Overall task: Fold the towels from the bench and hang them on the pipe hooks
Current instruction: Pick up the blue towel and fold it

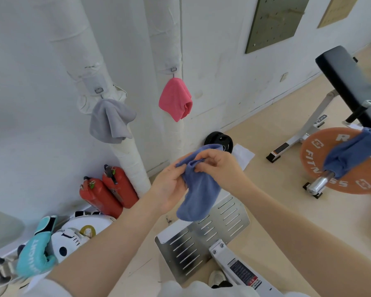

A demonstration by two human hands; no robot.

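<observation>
A small blue towel (198,189) hangs bunched between my hands at the middle of the view. My left hand (169,187) grips its left side from below, and my right hand (216,162) pinches its top edge. A grey towel (109,121) hangs from the hook (99,90) on the left white pipe. On the right pipe, a pink towel (176,99) hangs from another hook (173,69). A second blue towel (349,153) lies draped over the barbell sleeve at the right, below the black bench pad (347,76).
Two red fire extinguishers (107,194) lean at the base of the left pipe. A slotted metal plate (204,239) lies on the floor below my hands. An orange weight plate (313,155) sits on the barbell at right. Teal boxing gloves (35,251) lie at lower left.
</observation>
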